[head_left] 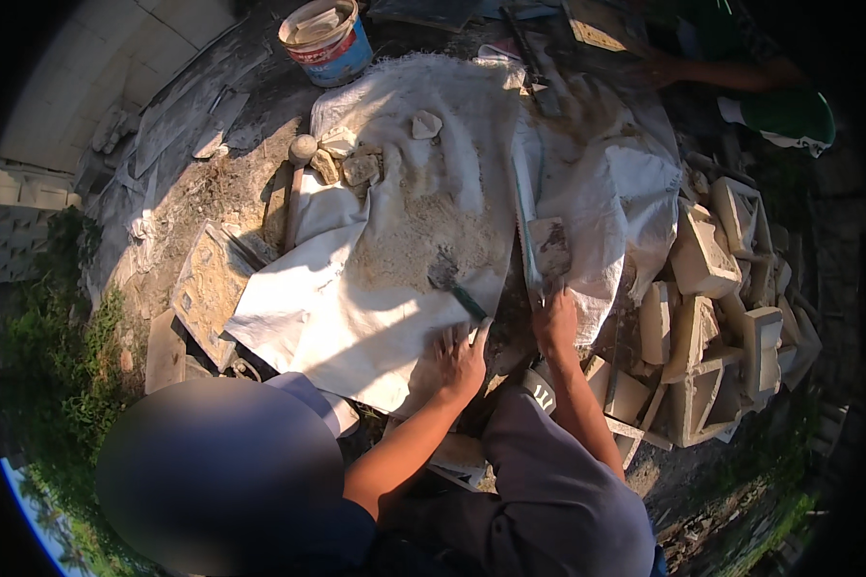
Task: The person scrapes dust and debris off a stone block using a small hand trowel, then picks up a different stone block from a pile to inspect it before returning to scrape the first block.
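Note:
A white woven sack sheet (327, 298) lies spread in front of me with pale sandy powder (423, 226) heaped on it. My left hand (460, 363) is over its near edge, fingers stretched out. Its fingertips are by the end of a green-handled trowel (470, 304), whose blade rests in the powder. To the right, my right hand (555, 322) is closed around the near end of a flat, rectangular-bladed scraper (550, 248); its handle is hidden in the fingers. The blade lies along the fold between two sheets.
A blue and red bucket (342, 60) stands at the far left. Stones (360, 170) and a round-headed stick (296, 188) lie beside the powder. Pale hollow blocks (707, 255) are piled at right. At the far right a co-worker's hand (660, 70) is near a board (595, 27).

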### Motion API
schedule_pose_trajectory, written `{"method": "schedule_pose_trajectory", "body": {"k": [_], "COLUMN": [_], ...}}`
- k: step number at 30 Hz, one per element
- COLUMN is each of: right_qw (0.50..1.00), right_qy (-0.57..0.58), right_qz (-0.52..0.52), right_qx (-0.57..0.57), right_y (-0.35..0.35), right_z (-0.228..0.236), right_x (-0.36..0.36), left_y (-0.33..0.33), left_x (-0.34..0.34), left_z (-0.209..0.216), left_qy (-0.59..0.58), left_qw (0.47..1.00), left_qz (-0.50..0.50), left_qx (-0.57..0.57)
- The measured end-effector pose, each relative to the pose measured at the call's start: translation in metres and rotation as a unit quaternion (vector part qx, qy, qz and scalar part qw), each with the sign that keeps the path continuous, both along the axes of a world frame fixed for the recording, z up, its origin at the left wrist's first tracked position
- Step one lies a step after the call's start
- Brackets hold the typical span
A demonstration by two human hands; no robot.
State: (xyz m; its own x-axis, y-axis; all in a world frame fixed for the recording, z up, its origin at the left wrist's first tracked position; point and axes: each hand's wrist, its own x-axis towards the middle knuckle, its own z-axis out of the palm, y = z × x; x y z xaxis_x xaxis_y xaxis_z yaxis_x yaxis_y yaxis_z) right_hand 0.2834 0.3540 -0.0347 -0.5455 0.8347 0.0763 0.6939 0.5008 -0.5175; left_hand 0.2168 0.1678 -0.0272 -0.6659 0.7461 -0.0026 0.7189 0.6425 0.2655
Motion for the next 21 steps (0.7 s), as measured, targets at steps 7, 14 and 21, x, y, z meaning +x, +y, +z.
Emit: {"method": "schedule_pose_trajectory", "body": {"k": [7,14,21], "right_qw": [0.979,0.98,0.864], "right_qy": [0.07,0.1,0.236], "right_qz": [-0.034,0.018,0.114], "right_qx": [-0.189,-0.17,-0.43], "right_y": [-0.002,-0.006,0.002], "right_z": [-0.011,-0.025,-0.017], "right_x": [-0.004,0.01,-0.029], "left_y": [-0.006,-0.005,0.014], "left_x": [-0.018,-0.035,-0.036], "left_z": [0.0,0.038,0.075], "left_qy": [-0.05,-0.189,-0.228], "left_qw": [0.996,0.946,0.917], "left_qz": [0.007,0.085,0.164], "left_qx": [0.067,0.249,0.283]}}
